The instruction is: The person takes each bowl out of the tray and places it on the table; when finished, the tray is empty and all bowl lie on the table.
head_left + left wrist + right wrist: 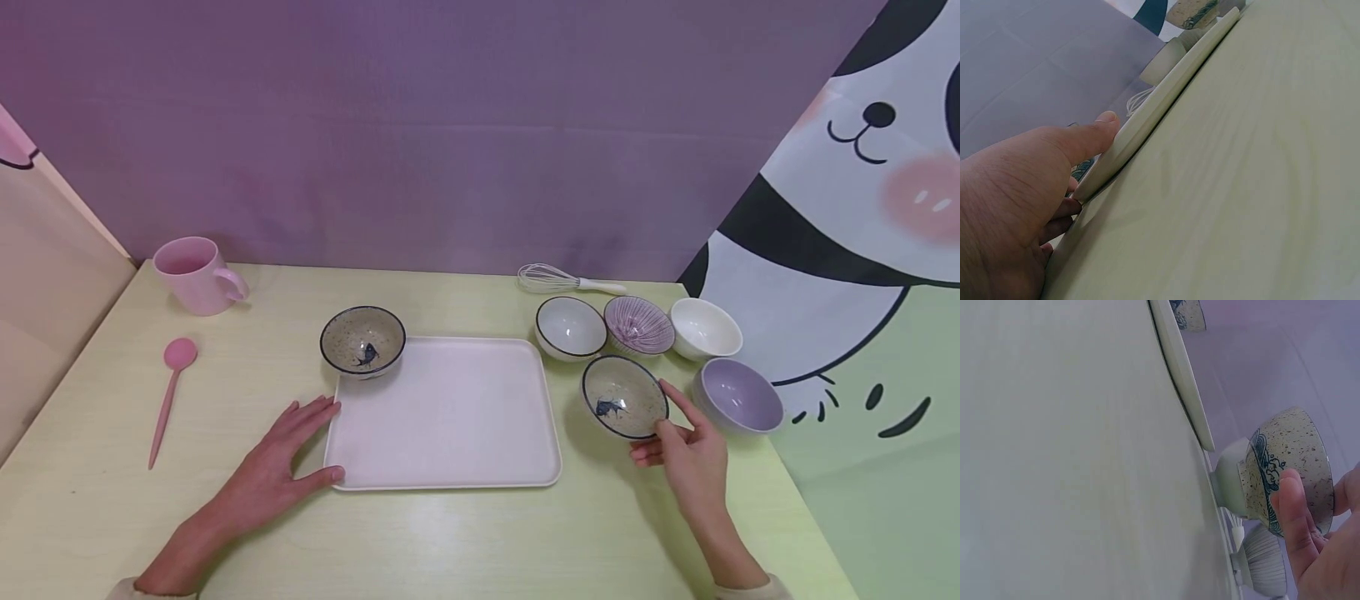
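Observation:
My right hand (693, 462) grips a speckled beige bowl (625, 396) by its right side, thumb at the dark rim and fingers beneath. In the right wrist view that bowl (1291, 465) is held up off the table, its blue wave pattern showing outside. My left hand (281, 471) rests at the left edge of a white rectangular tray (446, 417), thumb and fingertips spread along the rim. The left wrist view has the thumb of the left hand (1029, 194) on the tray's rim (1154, 106). A matching speckled bowl (363, 340) sits at the tray's back left corner, overlapping it.
Right of the tray stand a white dark-rimmed bowl (572, 327), a purple-striped bowl (640, 325), a white bowl (706, 328) and a lilac bowl (738, 395). A whisk (572, 280) lies behind them. On the left are a pink mug (197, 277) and a pink spoon (172, 396).

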Available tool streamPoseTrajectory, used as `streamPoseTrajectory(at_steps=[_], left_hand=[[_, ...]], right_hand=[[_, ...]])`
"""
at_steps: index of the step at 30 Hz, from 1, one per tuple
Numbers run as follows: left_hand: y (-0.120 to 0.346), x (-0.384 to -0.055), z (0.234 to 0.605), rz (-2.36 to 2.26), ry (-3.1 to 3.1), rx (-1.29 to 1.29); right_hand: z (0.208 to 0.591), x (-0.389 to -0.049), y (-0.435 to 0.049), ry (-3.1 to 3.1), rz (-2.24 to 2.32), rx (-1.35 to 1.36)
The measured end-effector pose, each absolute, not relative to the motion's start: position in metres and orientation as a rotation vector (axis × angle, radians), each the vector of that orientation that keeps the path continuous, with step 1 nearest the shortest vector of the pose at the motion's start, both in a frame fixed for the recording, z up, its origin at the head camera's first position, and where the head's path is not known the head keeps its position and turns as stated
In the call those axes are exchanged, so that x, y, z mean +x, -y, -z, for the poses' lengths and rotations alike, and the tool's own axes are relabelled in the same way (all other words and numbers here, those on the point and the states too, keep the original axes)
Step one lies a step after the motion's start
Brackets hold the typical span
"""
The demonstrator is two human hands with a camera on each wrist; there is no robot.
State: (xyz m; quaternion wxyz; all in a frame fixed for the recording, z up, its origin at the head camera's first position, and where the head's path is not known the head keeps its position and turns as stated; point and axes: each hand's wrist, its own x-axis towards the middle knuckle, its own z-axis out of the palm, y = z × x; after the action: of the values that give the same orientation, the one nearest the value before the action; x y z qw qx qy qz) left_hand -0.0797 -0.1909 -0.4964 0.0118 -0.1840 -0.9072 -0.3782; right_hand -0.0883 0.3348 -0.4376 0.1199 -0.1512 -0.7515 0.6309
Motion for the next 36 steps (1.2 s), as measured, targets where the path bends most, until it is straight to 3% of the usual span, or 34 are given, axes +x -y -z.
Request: streamPoseTrajectory(at_steps=[36], left_hand=[[0.191,-0.08,0.497,1.2,2.821,-0.575]], right_hand=[[0.459,-0.088,-0.38,2.059,-1.799,-0.575]])
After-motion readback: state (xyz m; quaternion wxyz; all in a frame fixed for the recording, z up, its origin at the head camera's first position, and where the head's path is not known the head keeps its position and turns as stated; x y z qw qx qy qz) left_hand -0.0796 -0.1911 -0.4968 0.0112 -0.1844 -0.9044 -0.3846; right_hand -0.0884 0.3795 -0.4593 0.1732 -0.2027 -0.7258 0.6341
